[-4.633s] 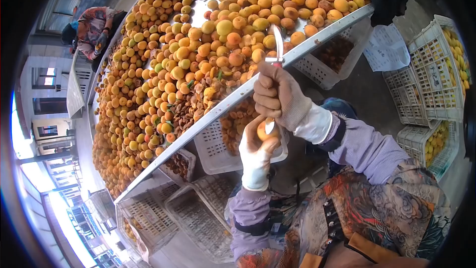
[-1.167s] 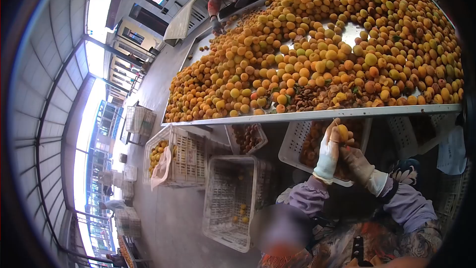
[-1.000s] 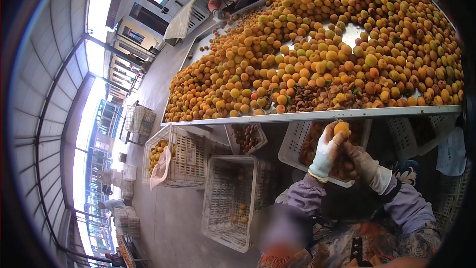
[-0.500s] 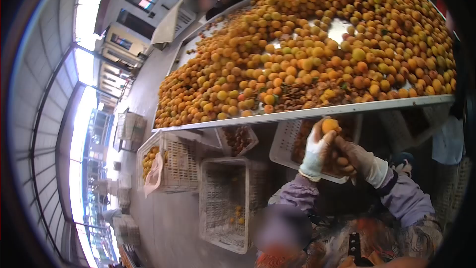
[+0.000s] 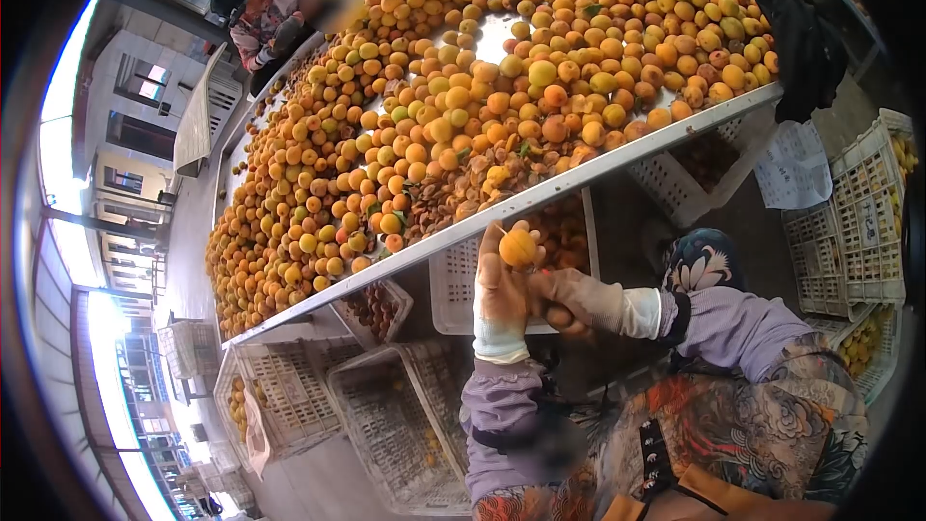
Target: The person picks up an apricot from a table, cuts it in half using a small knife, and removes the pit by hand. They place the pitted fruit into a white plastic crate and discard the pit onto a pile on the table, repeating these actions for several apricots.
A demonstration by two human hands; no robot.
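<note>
Head view, stained white-gloved left hand point(image 5: 501, 301) clamped on round orange fruit point(image 5: 518, 249) beside fruit-heaped metal table's point(image 5: 540, 195) near rim, gloved right hand point(image 5: 584, 301) curled alongside, grip contents unclear, illegible lettering on white plastic crate point(image 5: 868, 215) right of table.

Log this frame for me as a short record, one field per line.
left hand: stained white glove, gripping a round orange fruit
right hand: stained pale glove, against the left; contents cannot be told
surface: metal-rimmed table, heaped with orange and yellow fruit
below: white perforated plastic crate, partly behind the hands
right side: pale plastic crates
others: person in patterned clothing, across the table
</note>
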